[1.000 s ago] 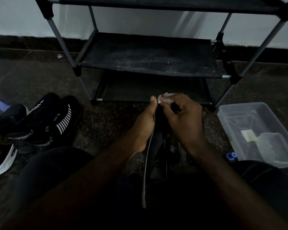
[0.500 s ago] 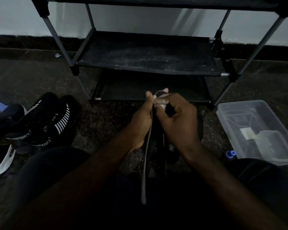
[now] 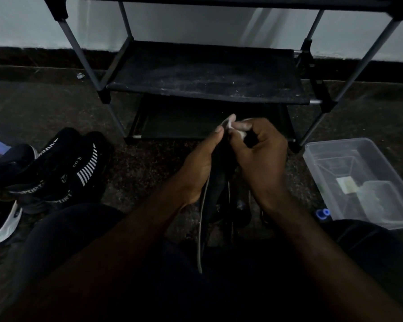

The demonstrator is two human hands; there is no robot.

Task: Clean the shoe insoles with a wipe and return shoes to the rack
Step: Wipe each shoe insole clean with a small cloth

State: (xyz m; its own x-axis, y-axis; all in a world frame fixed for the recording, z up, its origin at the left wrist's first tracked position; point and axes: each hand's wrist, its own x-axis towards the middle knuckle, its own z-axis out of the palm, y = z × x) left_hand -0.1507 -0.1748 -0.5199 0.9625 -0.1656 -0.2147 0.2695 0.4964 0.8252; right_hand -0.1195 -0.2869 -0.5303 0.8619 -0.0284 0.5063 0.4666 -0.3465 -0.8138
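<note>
While the right hand [image 3: 261,159] pinches the white wipe [image 3: 239,132] against the insole's [image 3: 203,219] upper tip, the left hand [image 3: 198,168] grips that insole on edge, touching it from the left. Its long axis runs from frame centre toward the bottom edge, tip pointing up at the rack [image 3: 205,75].

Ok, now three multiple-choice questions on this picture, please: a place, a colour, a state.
1. Where is the plastic box? A on the person's lap; B on the floor at the person's right; C on a chair.
2. What colour is the wipe? A white; B red; C green.
3. The left hand is: A flat on the floor; B holding the insole; C gripping a bottle.
Key: B, it sits on the floor right of the rack; A, white shows at the right hand's fingertips; B, its thumb presses the insole.
</note>
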